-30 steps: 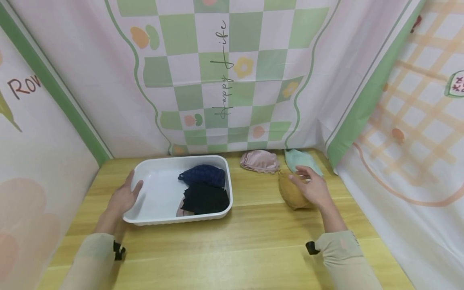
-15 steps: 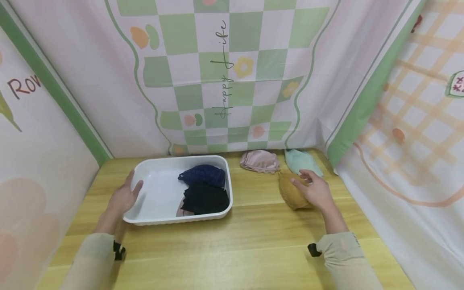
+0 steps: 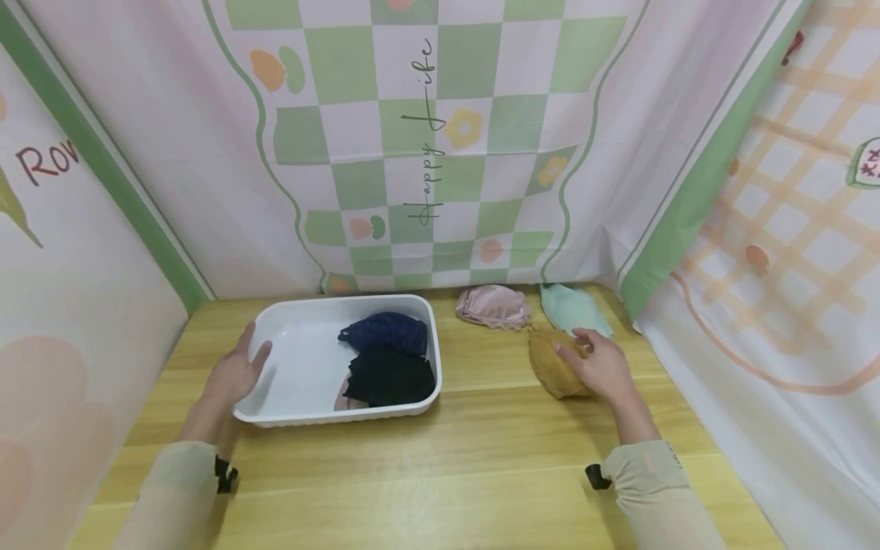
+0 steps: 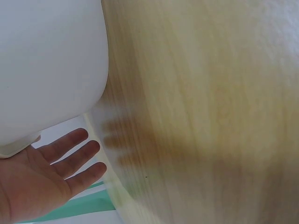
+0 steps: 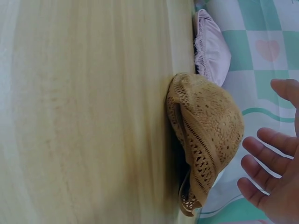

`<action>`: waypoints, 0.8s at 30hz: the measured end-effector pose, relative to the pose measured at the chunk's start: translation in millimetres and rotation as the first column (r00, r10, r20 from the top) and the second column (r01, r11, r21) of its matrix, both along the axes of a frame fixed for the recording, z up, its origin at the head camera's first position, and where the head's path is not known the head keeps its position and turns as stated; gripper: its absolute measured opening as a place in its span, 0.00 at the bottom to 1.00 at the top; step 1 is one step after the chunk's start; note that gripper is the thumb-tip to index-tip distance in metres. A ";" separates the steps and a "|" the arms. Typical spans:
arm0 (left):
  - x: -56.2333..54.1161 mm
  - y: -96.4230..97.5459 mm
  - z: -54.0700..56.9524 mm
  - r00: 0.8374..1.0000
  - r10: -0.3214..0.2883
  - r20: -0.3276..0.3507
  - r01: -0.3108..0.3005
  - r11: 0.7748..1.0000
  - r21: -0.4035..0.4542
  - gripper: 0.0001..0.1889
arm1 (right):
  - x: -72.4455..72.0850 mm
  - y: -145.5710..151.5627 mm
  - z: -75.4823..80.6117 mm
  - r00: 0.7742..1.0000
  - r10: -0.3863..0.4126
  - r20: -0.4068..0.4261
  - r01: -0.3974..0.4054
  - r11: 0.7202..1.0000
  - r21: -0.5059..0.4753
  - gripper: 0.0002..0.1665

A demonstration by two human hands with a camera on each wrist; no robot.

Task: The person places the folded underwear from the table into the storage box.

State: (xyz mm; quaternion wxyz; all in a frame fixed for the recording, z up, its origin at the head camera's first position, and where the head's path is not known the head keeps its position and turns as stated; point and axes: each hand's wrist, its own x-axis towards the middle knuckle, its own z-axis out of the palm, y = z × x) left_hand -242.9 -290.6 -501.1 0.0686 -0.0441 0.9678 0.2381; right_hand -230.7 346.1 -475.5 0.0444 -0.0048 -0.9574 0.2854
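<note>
At the left end of a white tray, my left hand holds the rim, thumb over the inside. In the left wrist view, the other fingers of that hand stretch out straight under the tray's outer wall. A folded mustard lace bra lies on the table at the right. My right hand hovers at its right side, fingers loosely bent. The right wrist view shows a gap between those fingers and the rounded cup of the lace bra.
Inside the tray's right half lie a navy folded bra and a black one, with a pinkish piece showing beneath. Behind the mustard bra are a pink satin bra and a mint one. Printed curtains border the wooden table.
My right hand has shifted slightly right and toward me beside the mustard bra. The left hand and tray stay where they were.
</note>
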 end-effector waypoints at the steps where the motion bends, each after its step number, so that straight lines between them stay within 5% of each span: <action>1: 0.1 0.3 0.0 1.000 0.001 0.000 -0.001 1.000 0.001 0.44 | 0.1 0.1 -0.4 1.000 -0.001 -0.004 0.001 1.000 0.014 0.45; 24: 0.0 0.7 2.6 1.000 0.002 0.006 -0.002 1.000 0.008 0.43 | -2.2 3.9 -14.2 0.978 -0.080 0.195 0.033 0.972 0.232 0.64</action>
